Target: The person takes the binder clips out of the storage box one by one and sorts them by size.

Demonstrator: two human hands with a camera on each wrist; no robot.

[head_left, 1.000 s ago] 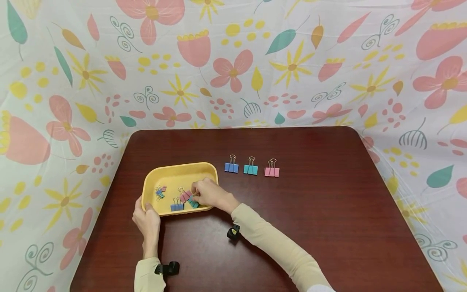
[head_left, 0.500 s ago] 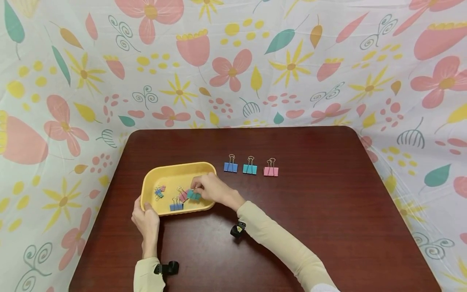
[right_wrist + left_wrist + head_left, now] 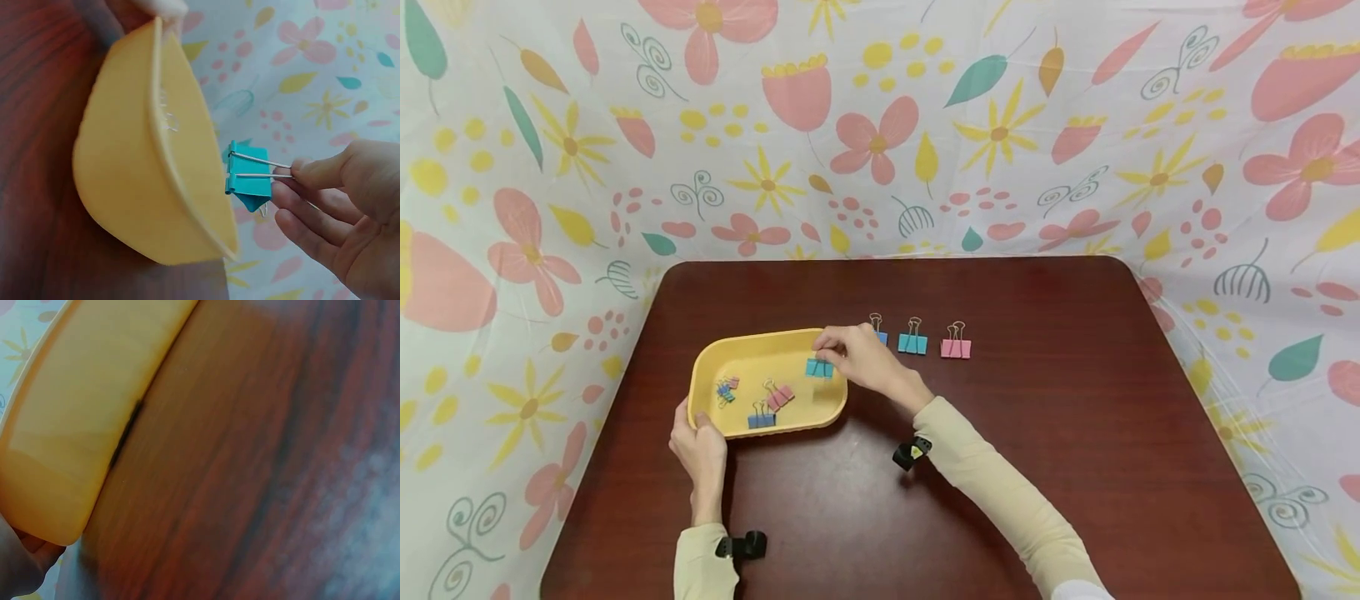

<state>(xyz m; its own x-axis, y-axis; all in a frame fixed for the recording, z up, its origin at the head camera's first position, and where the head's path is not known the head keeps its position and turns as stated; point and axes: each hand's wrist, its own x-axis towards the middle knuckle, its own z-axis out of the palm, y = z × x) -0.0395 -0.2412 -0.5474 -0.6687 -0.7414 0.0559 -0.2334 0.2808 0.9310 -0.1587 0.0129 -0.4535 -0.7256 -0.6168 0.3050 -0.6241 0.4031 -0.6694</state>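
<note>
My right hand (image 3: 868, 361) pinches a teal binder clip (image 3: 251, 172) by its wire handle, thumb against fingertips. In the head view that clip hangs over the right end of the yellow tray (image 3: 752, 343). My left hand (image 3: 700, 454) grips the tray's near left corner, thumb at the rim. Inside the tray lie a pink binder clip (image 3: 780, 396), a blue binder clip (image 3: 762, 421) and a cluster of several small clips (image 3: 727, 389) at the left. The left wrist view shows the tray's outer wall (image 3: 81, 419) and part of the left hand (image 3: 25, 565).
Beyond the tray, a blue clip (image 3: 882, 339), a teal clip (image 3: 913, 343) and a pink clip (image 3: 956, 348) stand in a row on the dark wooden table (image 3: 1037, 417). My right hand partly hides the blue one. Flowered cloth (image 3: 880, 192) hangs behind the table.
My right hand has lifted the teal binder clip off the tray's floor and moved it back and to the right, near the rim. The left hand stays on the tray.
</note>
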